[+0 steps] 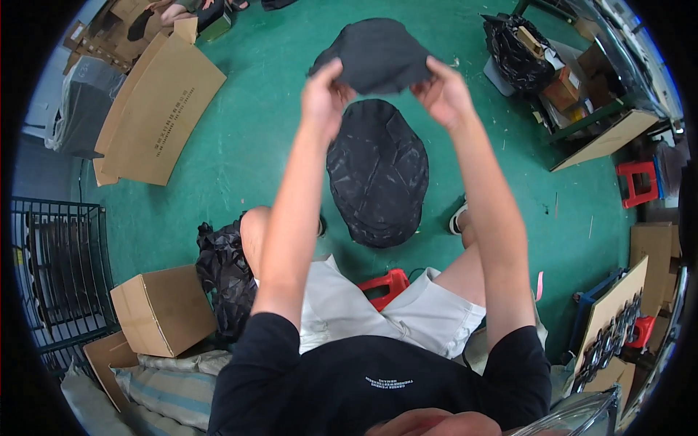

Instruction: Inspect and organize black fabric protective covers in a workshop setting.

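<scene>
Both my hands are raised in front of me and hold one dark fabric piece [378,54] by its lower edge. My left hand [325,91] pinches its left corner and my right hand [440,91] pinches its right corner. The fabric hangs spread between them, slightly crumpled. Below it, on the green floor [254,145], lies a stack of dark oval fabric pieces [378,174] between my feet. I sit on a low red stool [385,285], in white shorts and a black shirt.
A flat cardboard sheet [156,109] lies at the left. A closed cardboard box [161,309] and a black plastic bag [225,272] are beside my left leg. A wire cage [54,269] stands far left. Boxes and a black bag [520,51] crowd the upper right; another red stool [636,182] is at right.
</scene>
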Motion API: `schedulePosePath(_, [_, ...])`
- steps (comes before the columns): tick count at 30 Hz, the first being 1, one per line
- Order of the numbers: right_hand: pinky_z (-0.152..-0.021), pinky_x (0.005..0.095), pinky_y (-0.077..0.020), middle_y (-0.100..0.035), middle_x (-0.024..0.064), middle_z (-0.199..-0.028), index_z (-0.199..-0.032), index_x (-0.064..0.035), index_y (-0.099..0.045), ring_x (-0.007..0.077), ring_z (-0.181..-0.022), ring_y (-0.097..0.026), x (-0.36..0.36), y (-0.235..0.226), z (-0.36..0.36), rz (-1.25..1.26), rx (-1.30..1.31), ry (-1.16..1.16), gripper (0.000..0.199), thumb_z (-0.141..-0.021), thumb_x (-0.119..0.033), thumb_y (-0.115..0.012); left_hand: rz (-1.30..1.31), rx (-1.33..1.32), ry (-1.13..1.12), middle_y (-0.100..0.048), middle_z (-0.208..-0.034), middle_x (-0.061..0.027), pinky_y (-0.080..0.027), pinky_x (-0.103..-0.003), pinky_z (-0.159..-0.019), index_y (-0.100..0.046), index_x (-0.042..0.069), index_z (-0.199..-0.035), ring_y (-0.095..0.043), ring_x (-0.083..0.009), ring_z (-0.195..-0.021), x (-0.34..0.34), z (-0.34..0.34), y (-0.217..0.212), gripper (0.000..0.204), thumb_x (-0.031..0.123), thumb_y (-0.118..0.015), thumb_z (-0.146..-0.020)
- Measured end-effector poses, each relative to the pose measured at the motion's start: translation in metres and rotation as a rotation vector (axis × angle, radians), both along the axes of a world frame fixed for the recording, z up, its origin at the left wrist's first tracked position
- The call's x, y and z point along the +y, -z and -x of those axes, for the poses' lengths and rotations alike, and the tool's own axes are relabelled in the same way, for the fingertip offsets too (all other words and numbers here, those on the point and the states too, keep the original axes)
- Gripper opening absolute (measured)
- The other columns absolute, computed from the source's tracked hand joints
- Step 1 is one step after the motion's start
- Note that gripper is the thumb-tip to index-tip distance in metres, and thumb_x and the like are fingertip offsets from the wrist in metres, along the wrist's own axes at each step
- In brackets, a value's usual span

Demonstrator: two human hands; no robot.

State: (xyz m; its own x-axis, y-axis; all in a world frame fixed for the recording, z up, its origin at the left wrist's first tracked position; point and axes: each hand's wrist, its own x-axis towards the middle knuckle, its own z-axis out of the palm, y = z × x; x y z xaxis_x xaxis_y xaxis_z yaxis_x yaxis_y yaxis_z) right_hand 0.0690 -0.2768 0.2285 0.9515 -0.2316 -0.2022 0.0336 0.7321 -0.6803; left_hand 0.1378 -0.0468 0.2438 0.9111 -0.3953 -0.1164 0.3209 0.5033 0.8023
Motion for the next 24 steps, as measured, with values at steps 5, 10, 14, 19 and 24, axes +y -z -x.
schedulePosePath(5, [-0.087, 0.0378, -0.0463, -0.063, 0.0037, -0.116, -0.119, -0.0117, -0.054, 0.0188, -0.096, -0.059, 0.015, 0.147, 0.037, -0.091, 0.31, 0.03, 0.029, -0.095, -0.029, -0.057, -0.379, 0.261, 0.092, -0.063, -0.067, -0.0054, -0.043, -0.026, -0.047, -0.059, 0.006, -0.082, -0.053, -0.0124, -0.049, -0.005, 0.057, 0.152, 0.032, 0.035, -0.058, -0.094])
schedulePosePath(10, [-0.067, 0.0345, -0.0478, -0.063, 0.0044, -0.106, -0.115, -0.0141, -0.052, 0.0188, -0.083, -0.06, 0.039, 0.247, 0.095, -0.026, 0.628, -0.026, 0.029, -0.09, -0.02, -0.066, -0.531, 0.443, 0.203, -0.07, -0.079, -0.0087, -0.043, -0.025, -0.05, -0.064, 0.002, -0.094, -0.061, -0.0128, -0.059, 0.005, 0.114, 0.243, 0.037, 0.037, -0.053, -0.098])
schedulePosePath(14, [-0.066, 0.0359, -0.048, -0.061, 0.0084, -0.109, -0.125, -0.0103, -0.042, 0.021, -0.082, -0.059, 0.056, 0.269, 0.113, 0.035, 0.721, 0.044, 0.046, -0.088, -0.016, -0.069, -0.427, 0.566, 0.179, -0.07, -0.091, -0.0095, -0.046, -0.026, -0.055, -0.062, 0.005, -0.101, -0.065, -0.0159, -0.07, 0.009, 0.134, 0.261, 0.034, 0.037, -0.052, -0.099])
schedulePosePath(19, [-0.065, 0.0373, -0.0502, -0.06, 0.0131, -0.111, -0.134, -0.0065, -0.031, 0.0225, -0.08, -0.062, 0.061, 0.26, 0.123, 0.018, 0.722, -0.092, 0.062, -0.086, -0.011, -0.069, -0.378, 0.609, 0.049, -0.068, -0.092, -0.0078, -0.047, -0.029, -0.057, -0.06, 0.006, -0.105, -0.065, -0.0173, -0.074, 0.016, 0.136, 0.27, 0.032, 0.037, -0.056, -0.097])
schedulePosePath(24, [-0.059, 0.0346, -0.051, -0.064, 0.0123, -0.092, -0.117, -0.0056, -0.044, 0.0226, -0.072, -0.064, 0.073, 0.249, 0.129, 0.075, 0.726, -0.066, 0.039, -0.087, -0.009, -0.068, -0.343, 0.677, -0.128, -0.064, -0.109, -0.009, -0.049, -0.037, -0.069, -0.056, 0.008, -0.118, -0.063, -0.0222, -0.093, 0.025, 0.123, 0.276, 0.04, 0.037, -0.064, -0.092])
